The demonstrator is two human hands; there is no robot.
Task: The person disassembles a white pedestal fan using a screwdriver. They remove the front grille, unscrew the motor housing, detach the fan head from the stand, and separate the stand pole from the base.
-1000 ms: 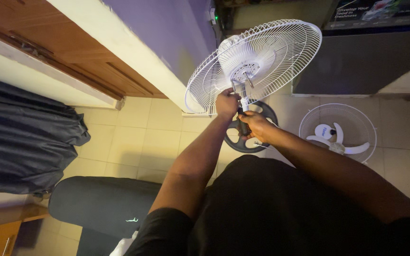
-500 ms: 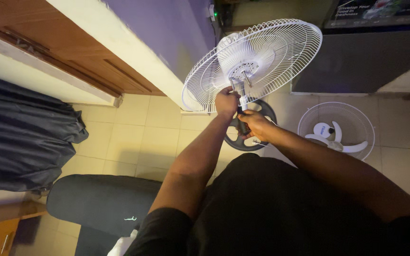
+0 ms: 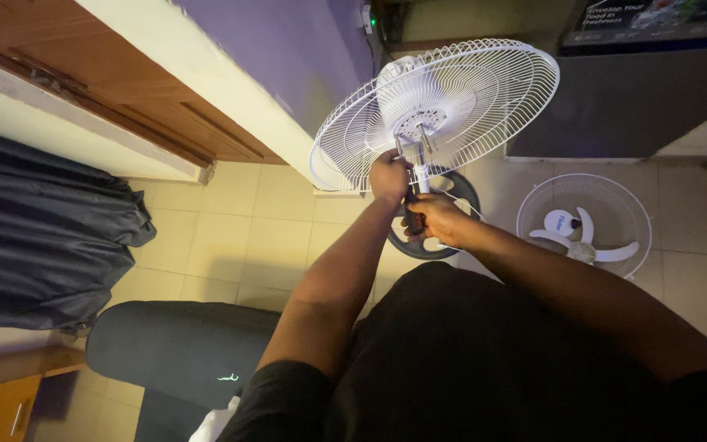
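Both hands (image 3: 390, 176) grip fan grille (image 3: 452, 102); screwdriver (image 3: 413, 214) held.

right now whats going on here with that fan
A person is working on a white stand fan. The left hand grips near the hub of the rear wire grille, which sits tilted on the fan's pole. The right hand holds a dark-handled tool, likely a screwdriver, pointed up at the hub. The dark round base stands on the tiled floor, and the front grille with the blade lies apart on the floor.
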